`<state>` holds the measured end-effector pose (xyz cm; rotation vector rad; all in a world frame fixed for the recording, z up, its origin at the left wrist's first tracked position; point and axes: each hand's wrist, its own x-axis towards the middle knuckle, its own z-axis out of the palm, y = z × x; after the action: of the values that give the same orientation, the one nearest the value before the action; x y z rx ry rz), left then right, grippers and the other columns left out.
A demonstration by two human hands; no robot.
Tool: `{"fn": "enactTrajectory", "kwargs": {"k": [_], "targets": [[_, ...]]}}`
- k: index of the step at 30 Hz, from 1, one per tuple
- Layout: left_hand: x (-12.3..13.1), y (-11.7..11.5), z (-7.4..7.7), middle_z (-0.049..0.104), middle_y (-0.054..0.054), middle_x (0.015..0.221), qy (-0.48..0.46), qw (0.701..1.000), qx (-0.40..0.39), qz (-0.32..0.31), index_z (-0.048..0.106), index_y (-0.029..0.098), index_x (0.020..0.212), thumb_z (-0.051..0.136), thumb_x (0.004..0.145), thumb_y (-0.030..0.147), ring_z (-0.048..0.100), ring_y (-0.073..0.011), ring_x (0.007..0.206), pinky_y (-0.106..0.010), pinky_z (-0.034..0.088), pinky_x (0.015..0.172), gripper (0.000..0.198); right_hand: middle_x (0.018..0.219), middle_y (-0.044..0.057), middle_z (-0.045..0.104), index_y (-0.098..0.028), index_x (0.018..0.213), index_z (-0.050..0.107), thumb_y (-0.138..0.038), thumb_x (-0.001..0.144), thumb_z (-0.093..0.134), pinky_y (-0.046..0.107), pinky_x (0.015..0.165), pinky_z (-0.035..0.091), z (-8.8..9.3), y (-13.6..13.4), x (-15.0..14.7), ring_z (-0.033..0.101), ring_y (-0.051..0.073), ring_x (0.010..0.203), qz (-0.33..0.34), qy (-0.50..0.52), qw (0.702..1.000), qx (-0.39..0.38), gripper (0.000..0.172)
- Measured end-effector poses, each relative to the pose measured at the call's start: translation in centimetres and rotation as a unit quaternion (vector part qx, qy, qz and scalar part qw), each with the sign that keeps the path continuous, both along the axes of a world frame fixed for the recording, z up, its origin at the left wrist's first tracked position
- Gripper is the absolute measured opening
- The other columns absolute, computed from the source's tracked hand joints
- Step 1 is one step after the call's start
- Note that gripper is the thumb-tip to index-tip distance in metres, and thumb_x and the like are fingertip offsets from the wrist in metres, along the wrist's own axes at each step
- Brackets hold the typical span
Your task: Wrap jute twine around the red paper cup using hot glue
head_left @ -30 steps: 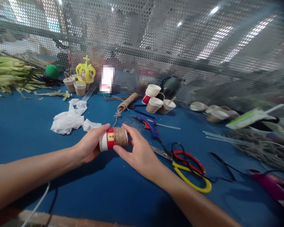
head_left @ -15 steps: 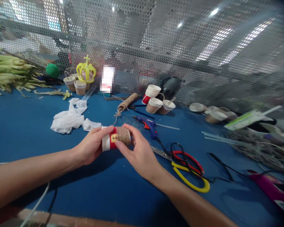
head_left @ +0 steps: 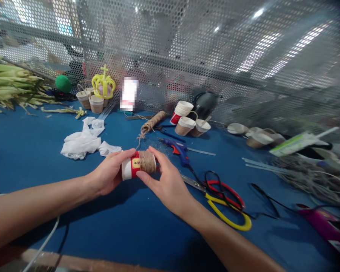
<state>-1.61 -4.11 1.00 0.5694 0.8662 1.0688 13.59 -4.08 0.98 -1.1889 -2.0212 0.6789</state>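
Note:
Both my hands hold a small paper cup (head_left: pixel 138 164) lying on its side above the blue table (head_left: pixel 124 226). The cup is red and white, and brown twine is wound round its right half. My left hand (head_left: pixel 109 175) grips the white rim end, thumb on top. My right hand (head_left: pixel 166 181) wraps the twine-covered end, thumb and fingers pressed on it. A twine spool (head_left: pixel 152 122) lies behind the cup, its loose strand trailing toward it.
A blue glue gun (head_left: pixel 178 148) and red and yellow scissors (head_left: pixel 223 202) lie right of my hands. Crumpled white paper (head_left: pixel 83 141) sits left. Twine-wrapped cups (head_left: pixel 188 121), a yellow crown (head_left: pixel 102 83), green leaves (head_left: pixel 11 85) and a perforated metal screen (head_left: pixel 187 49) stand behind.
The cup has turned slightly in my hands and shifted a little right. Both hands keep their grip.

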Motion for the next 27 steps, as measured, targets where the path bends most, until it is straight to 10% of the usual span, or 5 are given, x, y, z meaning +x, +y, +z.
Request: {"fn": "enactTrajectory", "kwargs": {"k": [27], "targets": [[0.25,-0.29,0.02,0.061,-0.002,0.060,0.019,1.000,0.017,-0.002,0.063,0.009,0.073,0.059,0.071,0.029,0.053,-0.0083,0.050,-0.019,0.040,0.049,0.020,0.116,0.013,0.049,-0.016,0.114,0.039,-0.034,0.073,0.055,0.043,0.088,0.041,0.28,-0.18,-0.18,0.048,0.024,0.106,-0.010,0.003,1.000,-0.008,0.047]]}}
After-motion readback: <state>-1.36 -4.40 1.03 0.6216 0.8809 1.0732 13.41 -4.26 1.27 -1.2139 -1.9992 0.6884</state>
